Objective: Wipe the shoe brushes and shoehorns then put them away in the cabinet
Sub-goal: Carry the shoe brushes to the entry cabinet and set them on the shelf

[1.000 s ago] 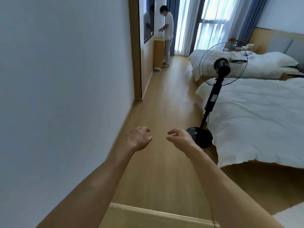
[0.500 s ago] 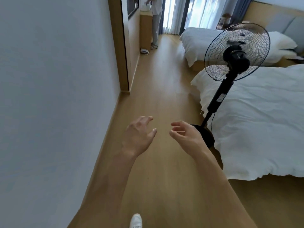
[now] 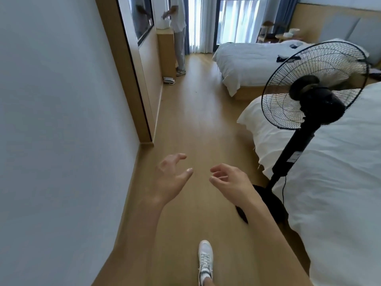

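My left hand (image 3: pixel 172 178) and my right hand (image 3: pixel 228 182) are stretched out in front of me above the wooden floor, close together, fingers loosely spread and holding nothing. No shoe brush or shoehorn shows in this view. A wooden cabinet (image 3: pixel 166 53) stands far ahead against the left wall.
A black standing fan (image 3: pixel 309 96) is right of my hands beside a white bed (image 3: pixel 334 166). A second bed (image 3: pixel 247 60) lies further back. Another person (image 3: pixel 179 38) stands at the cabinet. A white wall (image 3: pixel 61 120) runs along the left. My white shoe (image 3: pixel 205 261) is on the floor (image 3: pixel 198 112).
I have walked forward along the corridor; the fan and beds are nearer. My fingers have spread wider, and my white shoe has come into view at the bottom.
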Tool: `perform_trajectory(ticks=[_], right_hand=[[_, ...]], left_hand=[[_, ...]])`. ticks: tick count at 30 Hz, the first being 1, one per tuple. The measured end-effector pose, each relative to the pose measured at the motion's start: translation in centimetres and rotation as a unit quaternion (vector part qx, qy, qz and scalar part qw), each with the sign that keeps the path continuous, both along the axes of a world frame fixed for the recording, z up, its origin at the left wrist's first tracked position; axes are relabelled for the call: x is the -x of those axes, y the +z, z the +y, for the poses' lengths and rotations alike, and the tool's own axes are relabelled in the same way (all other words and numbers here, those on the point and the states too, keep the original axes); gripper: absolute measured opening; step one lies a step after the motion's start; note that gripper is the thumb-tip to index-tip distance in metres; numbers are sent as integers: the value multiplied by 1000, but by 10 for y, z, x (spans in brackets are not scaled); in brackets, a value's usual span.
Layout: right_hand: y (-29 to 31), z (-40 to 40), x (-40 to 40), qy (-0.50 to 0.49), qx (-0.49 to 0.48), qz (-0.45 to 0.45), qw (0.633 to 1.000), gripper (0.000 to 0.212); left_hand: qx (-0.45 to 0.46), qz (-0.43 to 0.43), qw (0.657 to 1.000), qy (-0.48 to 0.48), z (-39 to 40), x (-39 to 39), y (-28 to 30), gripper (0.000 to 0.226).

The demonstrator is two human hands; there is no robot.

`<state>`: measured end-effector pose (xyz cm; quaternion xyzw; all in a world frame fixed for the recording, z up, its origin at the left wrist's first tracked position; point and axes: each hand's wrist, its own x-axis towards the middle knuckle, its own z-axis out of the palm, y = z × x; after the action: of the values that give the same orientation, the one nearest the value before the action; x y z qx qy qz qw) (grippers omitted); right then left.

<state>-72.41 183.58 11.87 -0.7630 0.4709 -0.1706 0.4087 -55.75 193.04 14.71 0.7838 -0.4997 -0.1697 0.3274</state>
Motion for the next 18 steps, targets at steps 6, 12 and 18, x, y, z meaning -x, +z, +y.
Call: perform_trajectory(ticks=[6, 12, 18], right_hand=[[2, -153, -78, 58, -24, -1, 998, 24], [13, -274, -144, 93, -18, 5, 996, 21], [-8, -382, -192, 74, -14, 22, 997, 21]], left_hand=[[-27, -4, 999, 33, -137, -70, 1, 43], [-19, -12, 998, 62, -255, -130, 3, 41], [-27, -5, 999, 38, -375, -186, -16, 39]])
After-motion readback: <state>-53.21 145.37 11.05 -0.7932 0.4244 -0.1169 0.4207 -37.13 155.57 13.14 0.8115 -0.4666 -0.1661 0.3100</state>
